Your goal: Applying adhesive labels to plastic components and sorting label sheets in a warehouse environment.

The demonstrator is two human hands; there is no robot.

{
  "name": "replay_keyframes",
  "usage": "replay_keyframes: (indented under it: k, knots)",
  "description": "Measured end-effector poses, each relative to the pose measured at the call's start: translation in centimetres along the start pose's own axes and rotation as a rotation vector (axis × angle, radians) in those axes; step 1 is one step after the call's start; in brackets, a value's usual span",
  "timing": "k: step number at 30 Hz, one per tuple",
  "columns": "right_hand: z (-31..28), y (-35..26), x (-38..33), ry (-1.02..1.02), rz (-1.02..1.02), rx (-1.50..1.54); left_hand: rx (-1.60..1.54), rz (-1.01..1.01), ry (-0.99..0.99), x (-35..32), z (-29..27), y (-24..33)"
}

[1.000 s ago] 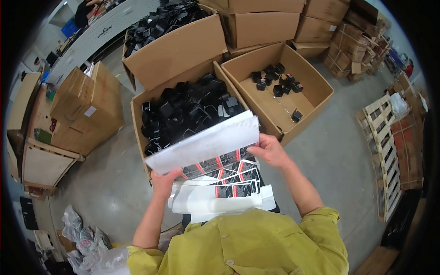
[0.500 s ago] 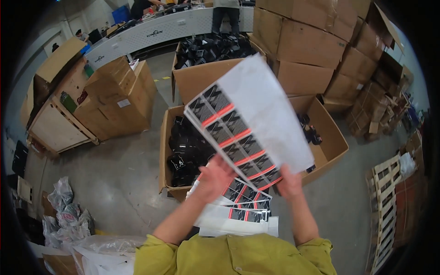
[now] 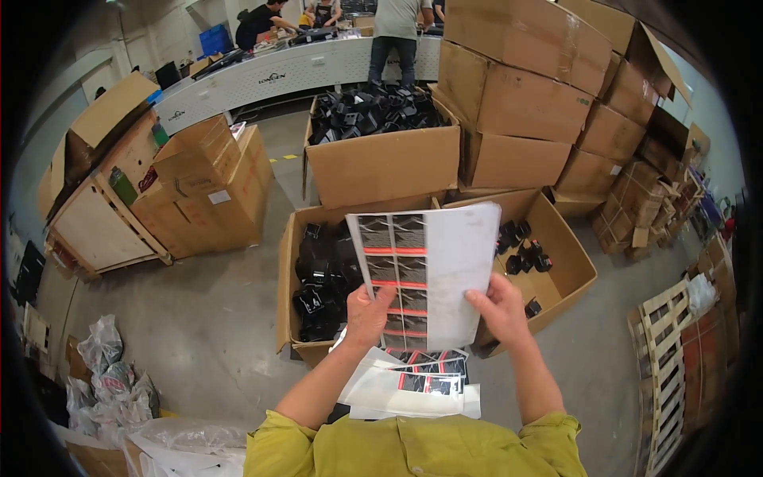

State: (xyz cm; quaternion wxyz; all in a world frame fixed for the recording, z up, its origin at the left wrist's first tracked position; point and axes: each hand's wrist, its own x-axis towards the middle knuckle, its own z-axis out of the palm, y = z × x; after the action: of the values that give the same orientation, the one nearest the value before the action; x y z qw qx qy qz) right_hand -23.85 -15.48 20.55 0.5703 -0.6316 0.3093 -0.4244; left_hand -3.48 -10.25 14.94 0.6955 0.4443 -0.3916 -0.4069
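Two hands share one label sheet, held upright over the near box of black parts. Left hand pinches the sheet's lower left edge, thumb on front, fingers curled behind. Right hand pinches the lower right edge the same way. Sheet looks light, thin and floppy, likely to bend or crease, so the two bottom-edge grips suit it. More sheets lie near, by the lap. Right box holds few parts; far box is full.
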Motion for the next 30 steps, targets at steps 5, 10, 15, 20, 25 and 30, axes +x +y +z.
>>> replay_keyframes:
  k: [5,10,15,20,25,30]
  knots:
    - [8.1,-0.4,-1.6,-0.152,-0.906,-0.684,-0.63,0.001,-0.232,4.2,-1.3,-4.6]
    - [11.4,1.7,-2.5,-0.245,-0.879,-0.793,-0.935,-0.133,-0.435,5.6,-0.6,-2.4]
    - [10.4,1.5,-1.7,-0.21,-0.734,-0.601,-0.924,-0.077,-0.425,6.6,-2.6,-4.0]
    - [7.1,2.5,-0.8,-0.107,-0.382,-0.349,-0.388,0.032,0.144,5.5,-1.9,-2.8]
    - [4.9,5.4,0.9,0.092,-0.105,0.181,-0.426,-0.081,0.217,5.2,-0.7,-0.7]
    - [2.0,8.6,4.0,0.225,-0.063,0.517,-0.171,-0.028,-0.05,2.9,1.3,0.9]
